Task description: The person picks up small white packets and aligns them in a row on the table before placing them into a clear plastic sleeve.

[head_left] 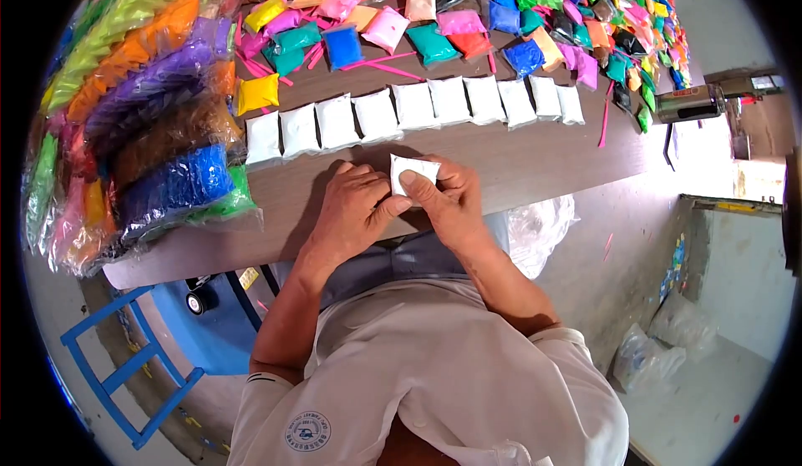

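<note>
Here, by the near edge of the worktop (543, 159), the right hand (449, 203) clamps a white packet (406, 165) under its thumb, partly covering it, while the left hand (352, 207) curls alongside, fingertips hidden, its grip impossible to tell.

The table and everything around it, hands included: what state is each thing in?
Right hand: closed, thumb pressing the held packet
Held packet: white, pinched
Left hand: fingers curled; whether it grips the packet is unclear
White packets: lying side by side in a row
Small coloured packets: loosely heaped
Coloured bundles: piled, in clear plastic
Table: partly covered
Plastic bags: crumpled on the floor
</note>
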`<state>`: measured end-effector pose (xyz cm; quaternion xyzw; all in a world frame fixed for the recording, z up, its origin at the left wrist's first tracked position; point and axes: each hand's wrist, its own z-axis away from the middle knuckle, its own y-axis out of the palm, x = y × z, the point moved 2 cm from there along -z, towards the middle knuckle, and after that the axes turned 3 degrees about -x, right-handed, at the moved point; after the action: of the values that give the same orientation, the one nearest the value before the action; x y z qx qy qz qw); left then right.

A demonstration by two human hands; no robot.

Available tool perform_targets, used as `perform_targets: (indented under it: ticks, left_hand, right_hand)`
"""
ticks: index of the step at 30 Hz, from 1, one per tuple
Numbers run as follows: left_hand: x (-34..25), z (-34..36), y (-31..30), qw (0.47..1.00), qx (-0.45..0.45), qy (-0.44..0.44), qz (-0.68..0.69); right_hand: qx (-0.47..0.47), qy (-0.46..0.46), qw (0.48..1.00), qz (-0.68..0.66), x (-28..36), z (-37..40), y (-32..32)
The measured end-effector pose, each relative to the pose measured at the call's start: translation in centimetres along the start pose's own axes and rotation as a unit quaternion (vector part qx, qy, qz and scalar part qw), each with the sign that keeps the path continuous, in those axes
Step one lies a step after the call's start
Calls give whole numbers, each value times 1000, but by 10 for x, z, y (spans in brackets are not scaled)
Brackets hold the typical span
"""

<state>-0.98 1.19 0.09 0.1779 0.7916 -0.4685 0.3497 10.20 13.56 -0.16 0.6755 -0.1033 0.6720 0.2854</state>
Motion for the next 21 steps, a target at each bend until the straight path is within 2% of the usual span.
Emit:
perform_targets:
  ticks: [5,11,14,17,21]
  left_hand:
    - [7,2,4,999,-22,-11,31]
    - [-1,-1,0,1000,0,-12,-5]
    - [3,1,2,999,-11,-1,42]
    - [6,2,2,997,-19,-10,69]
    - [1,1,1,998,-6,-3,62]
  right_hand:
    - [22,44,999,20,3,0,-1]
    - [19,12,999,-36,-3,-3,0]
    - [9,37,999,-31,0,-1,-1]
    - [1,11,1000,-9,1,-3,2]
    - [-22,22,999,-31,-3,2,4]
